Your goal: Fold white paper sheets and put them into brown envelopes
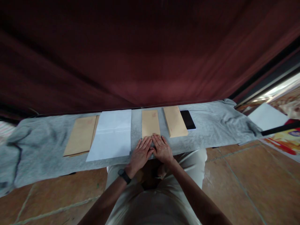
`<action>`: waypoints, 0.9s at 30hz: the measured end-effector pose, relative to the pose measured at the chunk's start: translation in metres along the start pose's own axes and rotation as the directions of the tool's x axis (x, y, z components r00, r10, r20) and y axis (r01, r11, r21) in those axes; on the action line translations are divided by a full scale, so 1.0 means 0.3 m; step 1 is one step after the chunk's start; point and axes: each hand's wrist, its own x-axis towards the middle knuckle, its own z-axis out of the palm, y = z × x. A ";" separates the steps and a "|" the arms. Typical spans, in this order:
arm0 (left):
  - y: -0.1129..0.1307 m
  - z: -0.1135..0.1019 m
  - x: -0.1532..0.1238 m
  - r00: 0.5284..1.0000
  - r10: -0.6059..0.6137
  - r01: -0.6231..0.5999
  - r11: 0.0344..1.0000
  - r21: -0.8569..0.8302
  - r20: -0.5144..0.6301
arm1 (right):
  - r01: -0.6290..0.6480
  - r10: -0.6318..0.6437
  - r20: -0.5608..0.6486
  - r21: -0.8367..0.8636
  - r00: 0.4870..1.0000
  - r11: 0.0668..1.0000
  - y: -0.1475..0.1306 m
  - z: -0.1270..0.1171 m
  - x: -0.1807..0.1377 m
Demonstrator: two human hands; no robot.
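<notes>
A single brown paper envelope lies flat in the middle of the grey cloth, its near end under my fingers. My left hand rests flat on that end, fingers stretched out. Beside it my right hand lies flat too, pressing the same edge, and the thumbs almost meet. Just left is a stack of white paper sheets. To the right sits a thick stack of brown envelopes.
Larger brown envelopes lie at the left of the cloth-covered bench. A dark phone or tablet pokes out beside the right stack. A dark red curtain hangs behind. Tiled floor shows below.
</notes>
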 end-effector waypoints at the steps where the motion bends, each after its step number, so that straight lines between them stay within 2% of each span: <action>1: 0.007 0.003 -0.014 1.000 -0.007 0.007 1.000 0.010 -0.006 | -0.001 0.001 0.005 -0.001 1.000 1.000 0.000 -0.002 0.000; 10: 0.037 0.003 -0.022 0.996 -0.090 0.091 0.995 0.045 -0.017 | -0.016 0.015 0.007 0.009 1.000 1.000 -0.009 -0.018 -0.014; 16: 0.046 0.004 -0.032 0.987 -0.156 0.157 0.987 0.026 -0.045 | -0.117 0.115 -0.081 -0.013 0.990 0.993 -0.022 -0.003 -0.049; 27: 0.054 0.003 -0.031 0.936 -0.324 0.329 0.944 0.016 -0.134 | -0.258 0.249 -0.177 -0.032 0.952 0.966 -0.057 0.013 -0.079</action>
